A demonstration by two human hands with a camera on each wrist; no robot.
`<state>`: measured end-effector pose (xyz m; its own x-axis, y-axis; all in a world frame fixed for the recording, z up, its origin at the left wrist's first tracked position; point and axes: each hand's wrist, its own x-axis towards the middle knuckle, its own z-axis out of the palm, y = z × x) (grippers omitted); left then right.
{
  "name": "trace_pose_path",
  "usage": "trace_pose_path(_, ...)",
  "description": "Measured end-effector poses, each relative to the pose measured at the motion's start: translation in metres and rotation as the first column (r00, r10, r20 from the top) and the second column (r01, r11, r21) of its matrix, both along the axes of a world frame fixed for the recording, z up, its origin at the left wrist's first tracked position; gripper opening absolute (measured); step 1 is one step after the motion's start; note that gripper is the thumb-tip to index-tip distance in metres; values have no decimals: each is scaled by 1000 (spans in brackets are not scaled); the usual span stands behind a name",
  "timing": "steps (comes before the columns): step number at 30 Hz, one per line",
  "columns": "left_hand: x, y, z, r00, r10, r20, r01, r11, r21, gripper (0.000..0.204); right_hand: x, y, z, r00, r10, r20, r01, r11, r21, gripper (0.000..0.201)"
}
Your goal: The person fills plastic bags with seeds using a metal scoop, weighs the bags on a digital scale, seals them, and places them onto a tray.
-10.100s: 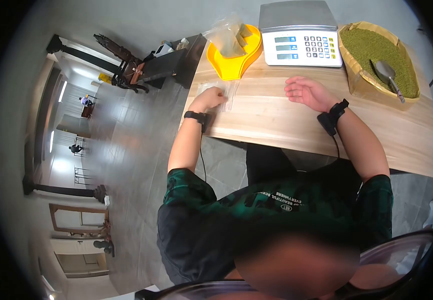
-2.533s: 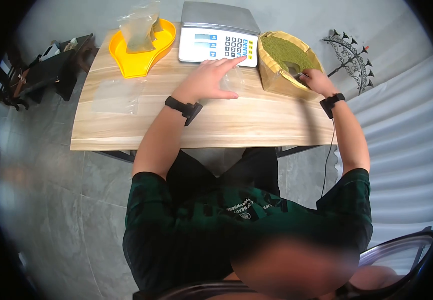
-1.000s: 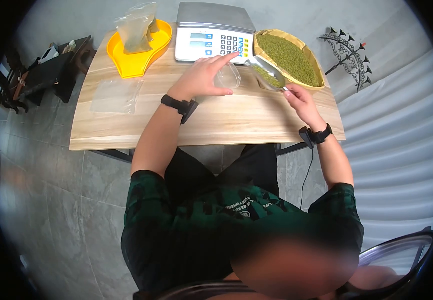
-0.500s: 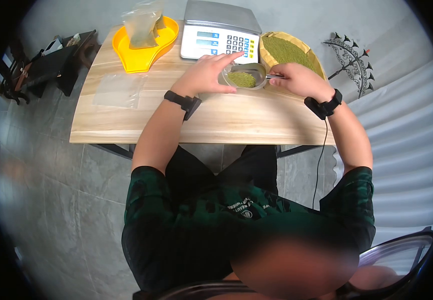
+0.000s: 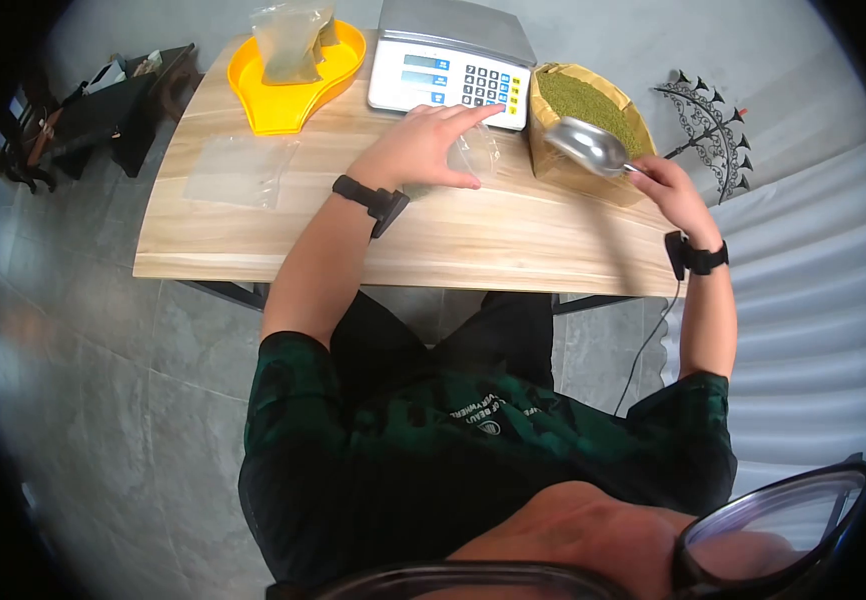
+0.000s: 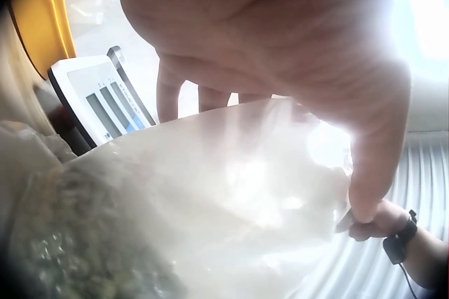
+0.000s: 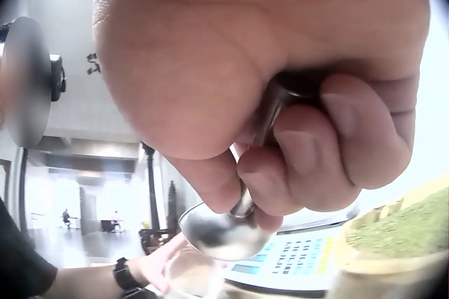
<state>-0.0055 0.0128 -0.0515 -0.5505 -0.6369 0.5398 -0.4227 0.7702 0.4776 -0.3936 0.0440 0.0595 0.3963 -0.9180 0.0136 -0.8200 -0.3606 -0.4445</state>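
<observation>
My left hand (image 5: 413, 150) curves around the mouth of a clear plastic bag (image 5: 478, 152), fingers on one side and thumb on the other, holding it wide. Small green beans (image 6: 84, 236), like mung beans, fill the bag's lower part in the left wrist view. The handle of a metal scoop (image 5: 588, 145) is gripped in my right hand (image 5: 678, 195). That scoop hangs over the near rim of a brown paper sack (image 5: 578, 172), its metal showing bare. More green beans (image 5: 583, 100) fill the sack. In the right wrist view, fingers curl tightly around the handle.
Behind the bag stands a white digital scale (image 5: 453, 60) with a keypad. A yellow tray (image 5: 278, 120) at the back left holds filled clear bags (image 5: 291, 50). Flat plastic bags (image 5: 238, 172) lie on the wooden table (image 5: 253, 240). A black cable hangs from the right wrist.
My right hand has lifted the scoop of beans from the sack, brought it to the bag's mouth, then drawn it back right over the sack, bare now. The left hand stays at the bag.
</observation>
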Motion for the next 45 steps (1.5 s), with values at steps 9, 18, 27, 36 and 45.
trace_pose_path(9, -6, -3, -5, 1000, 5, 30, -4, 999, -37, 92, -78, -35, -15, 886, -367, -283, 369, 928, -50, 36)
trace_pose_path(18, -4, -4, -4, 1000, 14, 9, -14, 1000, -24, 90, -15, -93, -50, 896, -330, -297, 319, 944, -88, 38)
trace_pose_path(27, -3, 1, 1, 999, 42, 11, -43, 997, 58, 92, -26, -93, -74, 918, -371, -137, 351, 924, -149, 38)
trace_pose_path(36, -5, 0, 0, 1000, 14, 8, -15, 999, 31, 92, -62, -52, -91, 836, -434, 335, 531, 791, -303, 33)
trace_pose_path(45, -6, 0, 1, 999, 16, 40, -17, 1000, 13, 94, -64, -34, -99, 766, -410, 496, 594, 746, -301, 28)
